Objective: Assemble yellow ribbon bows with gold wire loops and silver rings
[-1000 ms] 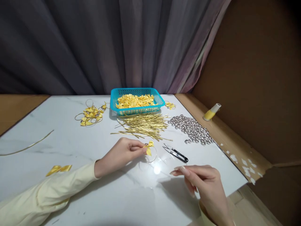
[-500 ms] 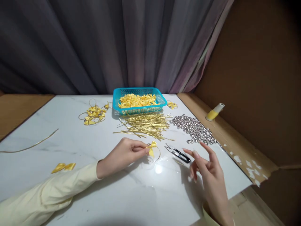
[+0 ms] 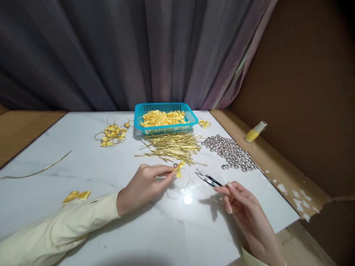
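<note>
My left hand [image 3: 146, 186] pinches a small yellow ribbon bow [image 3: 179, 170] between thumb and forefinger. A shiny silver bead [image 3: 175, 165] sits against the bow, and a thin gold cord loop [image 3: 188, 180] hangs from it. My right hand [image 3: 244, 207] is closed, thumb and forefinger pressed together; a fine pale thread [image 3: 224, 178] shows at their tips. Black-handled thread snips [image 3: 208, 178] lie just left of those fingertips, blades apart, the handle end hidden behind the fingers. Whether the fingers touch the snips I cannot tell.
A blue basket [image 3: 166, 128] holds yellow bows. Before it lie gold cords [image 3: 174, 146], with silver beads [image 3: 231, 152] to the right. Finished-looking looped bows [image 3: 112, 135] lie left; a loose bow [image 3: 77, 195] is by my left sleeve. A yellow thread spool [image 3: 255, 132] stands right.
My right hand's fingers have gone from spread to pinched, and the hand now covers the end of the snips. My left hand keeps the bow, which has turned slightly.
</note>
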